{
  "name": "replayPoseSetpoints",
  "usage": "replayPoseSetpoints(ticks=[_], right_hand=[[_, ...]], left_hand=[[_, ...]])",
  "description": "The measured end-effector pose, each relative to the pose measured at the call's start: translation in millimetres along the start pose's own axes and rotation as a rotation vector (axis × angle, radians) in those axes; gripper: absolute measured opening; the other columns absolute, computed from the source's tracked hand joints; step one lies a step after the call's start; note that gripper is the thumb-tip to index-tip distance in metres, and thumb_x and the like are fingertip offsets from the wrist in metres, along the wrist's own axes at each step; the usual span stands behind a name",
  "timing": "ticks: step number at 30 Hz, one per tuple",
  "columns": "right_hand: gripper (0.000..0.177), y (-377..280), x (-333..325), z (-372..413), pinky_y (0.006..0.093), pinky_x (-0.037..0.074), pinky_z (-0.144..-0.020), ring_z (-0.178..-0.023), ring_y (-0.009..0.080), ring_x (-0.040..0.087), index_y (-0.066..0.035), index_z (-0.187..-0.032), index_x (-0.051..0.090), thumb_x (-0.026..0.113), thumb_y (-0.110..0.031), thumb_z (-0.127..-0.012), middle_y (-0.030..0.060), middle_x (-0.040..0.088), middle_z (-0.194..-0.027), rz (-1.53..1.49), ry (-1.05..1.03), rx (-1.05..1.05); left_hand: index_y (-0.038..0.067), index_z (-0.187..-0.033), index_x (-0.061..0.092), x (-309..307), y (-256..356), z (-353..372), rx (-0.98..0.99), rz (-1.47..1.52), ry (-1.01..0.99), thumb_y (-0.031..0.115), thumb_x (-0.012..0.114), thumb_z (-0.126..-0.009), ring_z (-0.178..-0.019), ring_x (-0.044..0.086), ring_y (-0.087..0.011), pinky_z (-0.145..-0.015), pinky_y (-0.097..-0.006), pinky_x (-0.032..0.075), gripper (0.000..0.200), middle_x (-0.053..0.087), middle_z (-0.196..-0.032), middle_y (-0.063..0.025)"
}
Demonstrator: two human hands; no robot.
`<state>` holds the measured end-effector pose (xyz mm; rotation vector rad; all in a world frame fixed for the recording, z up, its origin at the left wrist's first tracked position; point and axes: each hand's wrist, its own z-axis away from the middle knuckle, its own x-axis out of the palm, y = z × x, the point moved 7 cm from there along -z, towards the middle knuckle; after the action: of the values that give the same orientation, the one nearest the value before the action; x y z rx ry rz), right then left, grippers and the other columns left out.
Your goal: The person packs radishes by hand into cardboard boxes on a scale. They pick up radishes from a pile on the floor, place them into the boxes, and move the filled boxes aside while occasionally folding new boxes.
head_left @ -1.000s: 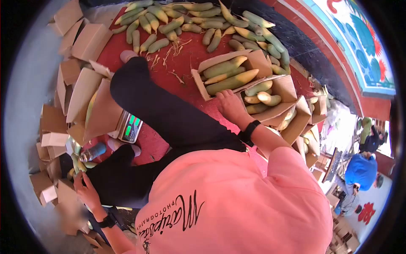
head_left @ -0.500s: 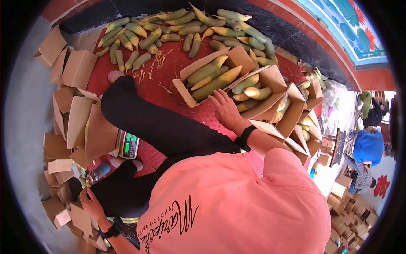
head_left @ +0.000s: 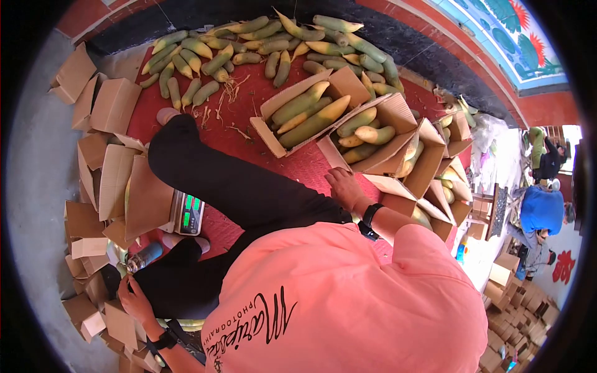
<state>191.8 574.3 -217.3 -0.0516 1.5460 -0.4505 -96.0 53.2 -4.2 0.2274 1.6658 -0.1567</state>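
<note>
My right hand (head_left: 346,186), a dark band on its wrist, hovers beside my thigh with loosely bent fingers and nothing in it. Closest to it is a cardboard box (head_left: 387,163) of short green radishes (head_left: 375,135). Left of that, another open box (head_left: 268,138) contains long green radishes (head_left: 317,122) with yellowish ends. At lower left my left hand (head_left: 135,299) rests on my black-trousered knee, fingers apart and holding nothing visible. A plastic bottle (head_left: 146,256) lies just above it, and a scale (head_left: 188,214) with a lit green display sits nearby.
Loose radishes (head_left: 217,59) are piled on the red mat (head_left: 249,102) along the wall. Folded and open cartons (head_left: 118,102) crowd the left side. More filled boxes (head_left: 457,133) stand at right. Beyond them, a person in blue (head_left: 540,210) bends over among other people.
My right hand has drawn back from the rim of the radish box toward my thigh, its fingers more bent. My left hand stays on the knee.
</note>
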Motion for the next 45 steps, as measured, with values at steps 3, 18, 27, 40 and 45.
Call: replayPoseSetpoints(ticks=[3, 18, 27, 40, 45], right_hand=[[0.038, 20, 13, 14, 0.0427, 0.039, -0.094, -0.110, 0.0319, 0.048, -0.002, -0.111, 0.053, 0.052, -0.006, -0.073, 0.0168, 0.054, -0.114, 0.000, -0.044, 0.144], [0.041, 37, 19, 2, 0.0407, 0.039, -0.094, -0.108, 0.0327, 0.051, -0.003, -0.113, 0.051, 0.059, -0.011, -0.074, 0.0168, 0.055, -0.110, -0.062, -0.088, 0.296], [0.032, 23, 4, -8, 0.0429, 0.046, -0.085, -0.099, 0.0367, 0.054, -0.002, -0.107, 0.052, 0.058, -0.011, -0.076, 0.0198, 0.055, -0.104, -0.167, -0.140, 0.309], [0.024, 74, 34, 60, 0.0438, 0.037, -0.093, -0.105, 0.0300, 0.054, -0.007, -0.095, 0.064, 0.054, -0.014, -0.074, 0.0136, 0.062, -0.102, 0.360, -0.585, 0.412], [0.015, 110, 16, 85, 0.0390, 0.036, -0.087, -0.098, 0.0267, 0.055, -0.010, -0.081, 0.068, 0.054, -0.014, -0.074, 0.0096, 0.063, -0.091, 0.460, -0.485, 0.340]], left_hand=[[-0.001, -0.103, 0.062, 0, -3, 3, -0.015, -0.006, 0.002, 0.027, 0.049, -0.094, -0.093, 0.060, -0.0344, -0.080, -0.0394, 0.046, 0.032, 0.064, -0.102, -0.0173], [0.001, -0.102, 0.062, -5, -9, 17, -0.085, 0.008, 0.025, 0.024, 0.050, -0.093, -0.094, 0.059, -0.0327, -0.082, -0.0399, 0.045, 0.028, 0.063, -0.101, -0.0147], [0.000, -0.103, 0.062, -5, -8, 19, -0.040, 0.028, 0.050, 0.024, 0.050, -0.093, -0.094, 0.059, -0.0340, -0.082, -0.0401, 0.045, 0.028, 0.063, -0.101, -0.0163], [0.001, -0.104, 0.063, -7, -11, 24, -0.077, 0.070, 0.040, 0.024, 0.050, -0.093, -0.094, 0.059, -0.0345, -0.082, -0.0403, 0.046, 0.028, 0.064, -0.101, -0.0162], [0.001, -0.103, 0.063, -7, -10, 24, -0.119, 0.058, 0.020, 0.024, 0.050, -0.093, -0.094, 0.060, -0.0345, -0.081, -0.0400, 0.046, 0.028, 0.064, -0.101, -0.0158]])
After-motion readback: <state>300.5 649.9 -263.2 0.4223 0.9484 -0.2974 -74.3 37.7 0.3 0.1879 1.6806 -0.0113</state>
